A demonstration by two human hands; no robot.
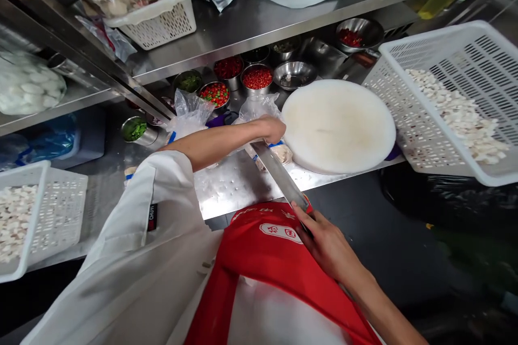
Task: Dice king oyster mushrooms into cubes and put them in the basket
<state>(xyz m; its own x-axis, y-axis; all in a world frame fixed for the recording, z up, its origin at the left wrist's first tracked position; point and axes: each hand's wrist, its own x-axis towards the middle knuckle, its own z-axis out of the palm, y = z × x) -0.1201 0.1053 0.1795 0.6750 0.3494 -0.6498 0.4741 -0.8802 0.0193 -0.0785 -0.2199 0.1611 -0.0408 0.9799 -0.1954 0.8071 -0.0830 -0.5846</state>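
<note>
My right hand (pixel 327 245) is wrapped round the handle of a kitchen knife (pixel 279 171), held in front of the red apron (pixel 259 259). Its broad blade slants up and left toward the plastic bag. My left hand (pixel 273 129) is closed at the bag's upper part, its fingertips turned away from view. This clear plastic bag (pixel 284 153) has blue print and pale contents, and lies on the steel counter (pixel 226 194) against the chopping board's left edge. The blade tip is close to the bag, below my left hand; whether it touches is unclear. The round white chopping board (pixel 338 126) stands to the right.
White perforated baskets of chopped pale pieces stand at right (pixel 437 118) and left (pixel 60 210). Behind are metal bowls with chopped red chillies (pixel 258 78), mixed peppers (pixel 215 95) and greens (pixel 135 129). A steel shelf (pixel 243 38) overhangs them. Another plastic bag (pixel 190 113) lies near my left forearm.
</note>
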